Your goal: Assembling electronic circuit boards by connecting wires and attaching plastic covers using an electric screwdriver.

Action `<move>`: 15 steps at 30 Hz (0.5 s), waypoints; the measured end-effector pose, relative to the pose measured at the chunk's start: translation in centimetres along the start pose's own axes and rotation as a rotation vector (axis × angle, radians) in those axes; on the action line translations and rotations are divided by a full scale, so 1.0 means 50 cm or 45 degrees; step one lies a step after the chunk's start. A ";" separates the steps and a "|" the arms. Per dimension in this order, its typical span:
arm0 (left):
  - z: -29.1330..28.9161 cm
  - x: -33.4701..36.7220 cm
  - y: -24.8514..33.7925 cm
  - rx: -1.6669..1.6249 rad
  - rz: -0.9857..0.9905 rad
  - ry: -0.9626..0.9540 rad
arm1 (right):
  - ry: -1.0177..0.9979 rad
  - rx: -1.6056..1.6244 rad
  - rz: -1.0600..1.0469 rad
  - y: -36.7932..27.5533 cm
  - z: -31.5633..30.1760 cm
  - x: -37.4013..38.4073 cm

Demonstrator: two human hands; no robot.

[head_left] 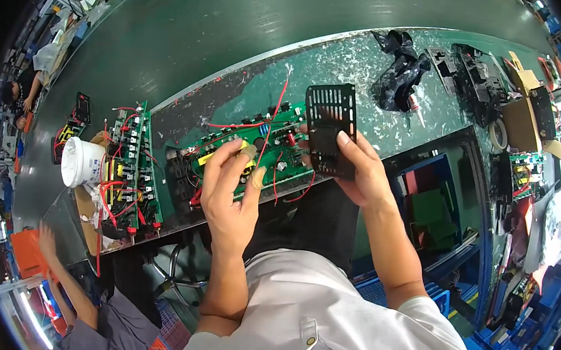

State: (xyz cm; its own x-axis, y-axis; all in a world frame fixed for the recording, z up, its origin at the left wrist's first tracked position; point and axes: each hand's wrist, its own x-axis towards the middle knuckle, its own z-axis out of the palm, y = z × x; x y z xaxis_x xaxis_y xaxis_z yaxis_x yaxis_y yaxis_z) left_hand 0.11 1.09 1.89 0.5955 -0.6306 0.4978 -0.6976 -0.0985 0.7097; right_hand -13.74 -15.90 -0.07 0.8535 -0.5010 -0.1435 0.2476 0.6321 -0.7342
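Observation:
My right hand (pixel 362 169) grips a black slotted panel (pixel 331 109) by its lower end, thumb on its face, and holds it up over the bench. My left hand (pixel 230 194) is raised in front of a green circuit board (pixel 284 165), with thumb and fingers apart. Pale coverings, which look like finger cots, sit on its thumb and one fingertip. Nothing shows between those fingers. Yellow-wrapped parts and red wires (pixel 268 137) stand on the board. The panel and both hands hide parts of it.
At left, several boards (pixel 136 162) stand beside a white tub (pixel 83 163). A crumpled black bag (pixel 401 75) lies on the bench (pixel 343 67). Black panels (pixel 479 82), a tape roll (pixel 497 135) and cardboard (pixel 522 123) sit at right. A co-worker's arm (pixel 71 283) reaches in at lower left.

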 end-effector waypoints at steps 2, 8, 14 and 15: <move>0.005 -0.003 0.005 -0.318 -0.125 -0.072 | -0.028 0.044 0.000 0.003 0.006 0.002; 0.016 0.028 0.028 0.122 0.124 -0.380 | -0.034 0.140 -0.017 0.008 0.008 0.010; -0.030 0.071 -0.037 0.323 -0.040 -0.491 | 0.014 0.194 -0.082 -0.022 -0.010 0.007; -0.050 0.088 -0.040 0.393 -0.061 -0.382 | 0.002 0.213 -0.102 -0.025 -0.013 0.006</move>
State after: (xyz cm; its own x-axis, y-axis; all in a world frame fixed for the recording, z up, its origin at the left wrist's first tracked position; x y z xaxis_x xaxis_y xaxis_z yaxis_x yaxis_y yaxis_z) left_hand 5.12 0.45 3.88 0.5198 -0.8109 0.2689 -0.7856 -0.3300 0.5234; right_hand -14.11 -17.20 0.35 0.8274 -0.5543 -0.0903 0.3875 0.6798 -0.6227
